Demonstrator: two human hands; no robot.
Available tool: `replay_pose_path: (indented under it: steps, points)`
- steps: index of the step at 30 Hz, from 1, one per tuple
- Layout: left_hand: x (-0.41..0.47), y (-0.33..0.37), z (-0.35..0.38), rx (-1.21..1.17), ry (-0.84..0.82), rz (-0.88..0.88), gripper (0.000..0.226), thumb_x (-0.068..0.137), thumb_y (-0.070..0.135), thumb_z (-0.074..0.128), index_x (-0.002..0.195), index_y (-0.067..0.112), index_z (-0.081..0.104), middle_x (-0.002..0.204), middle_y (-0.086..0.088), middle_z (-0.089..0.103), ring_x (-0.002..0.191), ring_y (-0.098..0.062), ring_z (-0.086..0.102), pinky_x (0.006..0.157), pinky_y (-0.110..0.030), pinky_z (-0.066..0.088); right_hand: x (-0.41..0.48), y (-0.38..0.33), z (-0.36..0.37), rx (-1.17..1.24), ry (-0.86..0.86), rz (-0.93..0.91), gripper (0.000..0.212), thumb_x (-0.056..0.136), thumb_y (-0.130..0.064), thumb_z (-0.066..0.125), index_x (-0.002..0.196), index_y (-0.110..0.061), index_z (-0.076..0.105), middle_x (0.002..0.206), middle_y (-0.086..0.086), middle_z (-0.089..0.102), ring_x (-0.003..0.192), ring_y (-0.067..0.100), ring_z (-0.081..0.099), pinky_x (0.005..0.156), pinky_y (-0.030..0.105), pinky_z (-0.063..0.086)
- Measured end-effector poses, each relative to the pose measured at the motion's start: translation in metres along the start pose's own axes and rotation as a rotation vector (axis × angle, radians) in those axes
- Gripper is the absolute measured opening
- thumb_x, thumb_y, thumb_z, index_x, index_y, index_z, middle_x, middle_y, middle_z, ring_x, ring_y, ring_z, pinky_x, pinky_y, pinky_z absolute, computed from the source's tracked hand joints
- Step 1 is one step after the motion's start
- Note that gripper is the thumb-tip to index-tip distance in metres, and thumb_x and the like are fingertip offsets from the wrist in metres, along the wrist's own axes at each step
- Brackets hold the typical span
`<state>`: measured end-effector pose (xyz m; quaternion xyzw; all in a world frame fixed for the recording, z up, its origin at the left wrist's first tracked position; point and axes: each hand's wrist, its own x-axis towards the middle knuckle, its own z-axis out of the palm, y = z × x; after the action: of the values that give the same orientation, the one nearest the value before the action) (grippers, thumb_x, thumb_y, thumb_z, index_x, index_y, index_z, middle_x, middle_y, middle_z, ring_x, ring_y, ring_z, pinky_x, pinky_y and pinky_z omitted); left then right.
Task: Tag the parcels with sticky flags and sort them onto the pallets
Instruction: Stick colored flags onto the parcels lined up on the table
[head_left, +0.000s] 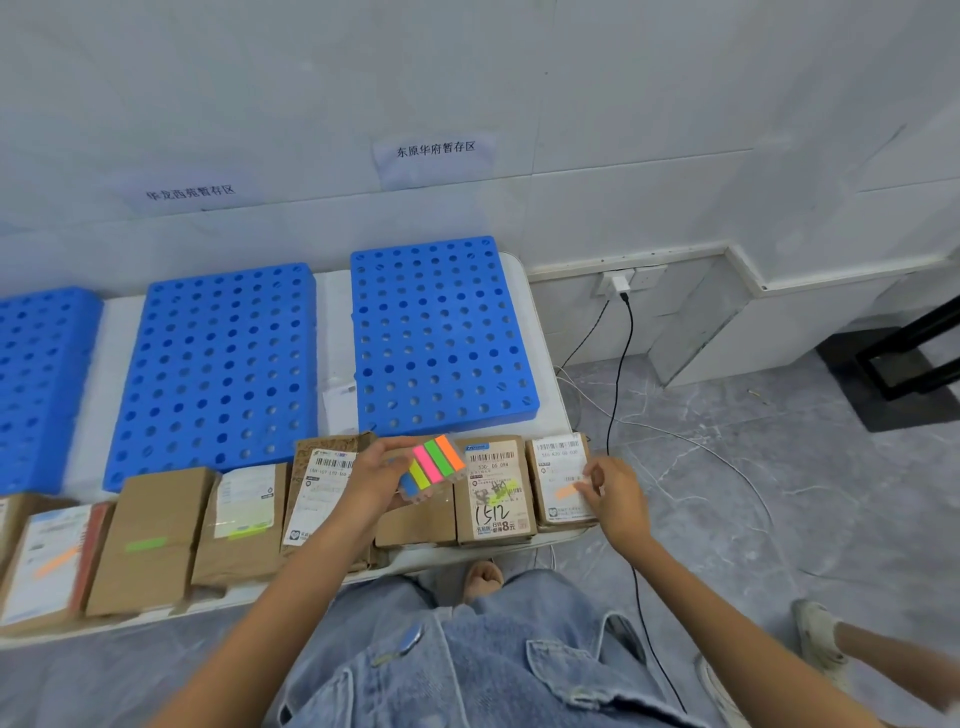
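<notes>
My left hand grips a pad of sticky flags with blue, yellow, pink, green and orange strips, held above the row of brown parcels. My right hand touches the label of the rightmost parcel with its fingertips, right by an orange flag stuck there. Beside it lies a parcel marked 1512 with a yellow-green flag. Further left, other parcels carry green or orange flags. Three blue perforated pallets lie behind the row with nothing on them.
The parcels and pallets sit on a low white table against a white wall with two paper signs. Black and white cables run from a wall socket down over the grey floor on the right. A black stand is at far right.
</notes>
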<state>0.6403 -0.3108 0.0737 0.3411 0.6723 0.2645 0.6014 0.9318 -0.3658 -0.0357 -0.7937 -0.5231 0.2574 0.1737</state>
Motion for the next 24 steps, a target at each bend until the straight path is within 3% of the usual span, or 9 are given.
replay_pose_path:
  steps: [4, 7, 9, 12, 14, 16, 20, 24]
  points:
    - [-0.003, -0.001, -0.008, -0.023, -0.003, -0.005, 0.019, 0.098, 0.011, 0.049, 0.113, 0.013, 0.059, 0.105, -0.009, 0.066, 0.083, -0.016, 0.066, 0.057, -0.027, 0.056, 0.003, -0.003, -0.010, 0.093, 0.079, 0.087, 0.015, 0.086, -0.008, 0.059, 0.077, -0.019, 0.055, 0.074, -0.006, 0.053, 0.069, 0.016, 0.052, 0.053, 0.022, 0.037]
    - [-0.010, 0.002, -0.016, -0.038, -0.025, 0.021, 0.015, 0.097, 0.013, 0.051, 0.109, 0.011, 0.059, 0.097, -0.007, 0.066, 0.079, -0.016, 0.066, 0.054, -0.024, 0.056, 0.004, -0.031, -0.019, 0.138, 0.057, 0.015, 0.014, 0.089, -0.010, 0.056, 0.082, -0.022, 0.056, 0.078, -0.004, 0.061, 0.071, 0.016, 0.059, 0.058, 0.030, 0.049]
    - [-0.015, 0.004, -0.024, -0.055, -0.048, 0.047, 0.014, 0.095, 0.014, 0.054, 0.107, 0.009, 0.060, 0.096, -0.007, 0.066, 0.079, -0.016, 0.066, 0.052, -0.023, 0.056, 0.003, -0.067, -0.023, 0.183, 0.033, -0.108, 0.013, 0.090, -0.010, 0.057, 0.088, -0.022, 0.059, 0.080, -0.004, 0.064, 0.073, 0.013, 0.061, 0.062, 0.028, 0.050]
    - [-0.020, 0.011, -0.042, -0.035, -0.017, 0.109, 0.009, 0.092, 0.016, 0.058, 0.099, 0.011, 0.063, 0.093, -0.007, 0.064, 0.078, -0.014, 0.064, 0.051, -0.022, 0.055, -0.009, -0.143, -0.026, 0.267, -0.028, -0.336, 0.012, 0.091, -0.011, 0.058, 0.095, -0.021, 0.063, 0.090, -0.009, 0.064, 0.082, 0.004, 0.057, 0.070, 0.014, 0.043]
    - [-0.022, 0.016, -0.059, -0.039, 0.016, 0.144, 0.005, 0.091, 0.018, 0.060, 0.093, 0.015, 0.064, 0.090, -0.008, 0.063, 0.077, -0.016, 0.064, 0.061, -0.031, 0.059, -0.021, -0.193, -0.019, 0.239, -0.040, -0.511, 0.015, 0.092, -0.017, 0.057, 0.105, -0.020, 0.065, 0.102, -0.007, 0.062, 0.096, 0.007, 0.051, 0.083, 0.013, 0.038]
    - [-0.025, 0.022, -0.077, -0.066, 0.016, 0.192, 0.005, 0.091, 0.019, 0.060, 0.091, 0.015, 0.064, 0.092, -0.016, 0.061, 0.080, -0.021, 0.064, 0.067, -0.036, 0.060, -0.032, -0.231, -0.007, 0.118, -0.033, -0.688, 0.028, 0.094, -0.029, 0.050, 0.115, -0.018, 0.064, 0.113, -0.002, 0.058, 0.111, 0.013, 0.045, 0.093, 0.019, 0.035]
    - [-0.038, 0.028, -0.143, -0.154, 0.058, 0.235, 0.006, 0.092, 0.017, 0.059, 0.090, 0.014, 0.064, 0.085, -0.025, 0.064, 0.068, -0.017, 0.067, 0.056, -0.026, 0.057, -0.050, -0.302, 0.034, -0.107, 0.010, -0.943, 0.040, 0.094, -0.039, 0.039, 0.122, -0.019, 0.059, 0.126, 0.002, 0.053, 0.124, 0.025, 0.040, 0.098, 0.040, 0.041]
    - [-0.047, 0.021, -0.226, -0.107, 0.141, 0.278, 0.008, 0.089, 0.028, 0.063, 0.091, 0.021, 0.068, 0.080, -0.040, 0.054, 0.070, -0.029, 0.057, 0.068, -0.050, 0.057, -0.068, -0.369, 0.073, -0.089, -0.015, -1.067, 0.036, 0.093, -0.036, 0.044, 0.121, -0.020, 0.059, 0.122, 0.002, 0.056, 0.122, 0.022, 0.039, 0.095, 0.042, 0.044]
